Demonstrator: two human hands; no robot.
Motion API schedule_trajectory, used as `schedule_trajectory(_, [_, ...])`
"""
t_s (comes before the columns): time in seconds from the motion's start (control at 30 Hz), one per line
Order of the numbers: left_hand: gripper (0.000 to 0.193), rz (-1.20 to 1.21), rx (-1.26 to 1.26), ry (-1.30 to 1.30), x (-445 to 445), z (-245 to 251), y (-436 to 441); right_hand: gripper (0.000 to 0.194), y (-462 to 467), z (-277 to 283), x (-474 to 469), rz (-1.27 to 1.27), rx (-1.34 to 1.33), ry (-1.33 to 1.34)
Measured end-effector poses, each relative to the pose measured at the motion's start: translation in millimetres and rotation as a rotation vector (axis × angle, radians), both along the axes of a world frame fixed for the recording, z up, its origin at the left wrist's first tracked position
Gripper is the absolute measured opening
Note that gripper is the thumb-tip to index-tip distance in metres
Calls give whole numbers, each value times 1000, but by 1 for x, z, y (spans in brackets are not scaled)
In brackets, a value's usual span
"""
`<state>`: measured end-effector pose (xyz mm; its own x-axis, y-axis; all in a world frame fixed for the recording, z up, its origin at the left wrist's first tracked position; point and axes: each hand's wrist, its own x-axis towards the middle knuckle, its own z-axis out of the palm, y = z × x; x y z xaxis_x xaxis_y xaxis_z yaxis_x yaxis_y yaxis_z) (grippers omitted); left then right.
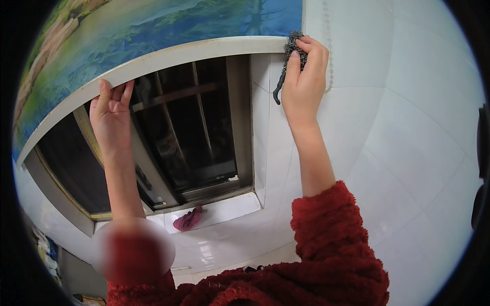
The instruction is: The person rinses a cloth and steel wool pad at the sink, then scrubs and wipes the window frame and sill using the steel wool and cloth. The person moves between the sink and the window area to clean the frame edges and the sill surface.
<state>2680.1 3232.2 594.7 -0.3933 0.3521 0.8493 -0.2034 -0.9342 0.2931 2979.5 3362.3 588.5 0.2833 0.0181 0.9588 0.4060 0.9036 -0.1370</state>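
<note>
A roller blind printed with a blue water scene hangs over the upper part of a window, with a pale bottom rail along its lower edge. My left hand grips that rail left of the middle, thumb in front and the fingertips partly hidden behind it. In my right hand is a dark, curly wire-mesh scourer, pressed against the rail's right end. A dark twisted strip dangles below the scourer.
Below the blind is a metal-framed sliding window with dark glass and bars. A crumpled dark pink cloth lies on the white sill. A beaded chain hangs down the tiled wall, right of the blind.
</note>
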Motion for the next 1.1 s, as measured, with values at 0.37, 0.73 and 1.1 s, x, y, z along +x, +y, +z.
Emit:
schedule_trajectory(0.37, [25, 77, -37, -76, 1, -1, 0, 18, 16, 7, 28, -212, 140, -103])
schedule_trajectory(0.73, [25, 108, -35, -96, 10, 2, 1, 16, -4, 4, 62, 51, 124, 92])
schedule_trajectory(1.1, [24, 81, -17, -88, 6, 1, 0, 26, 11, 14, 24, -290, 248, -175])
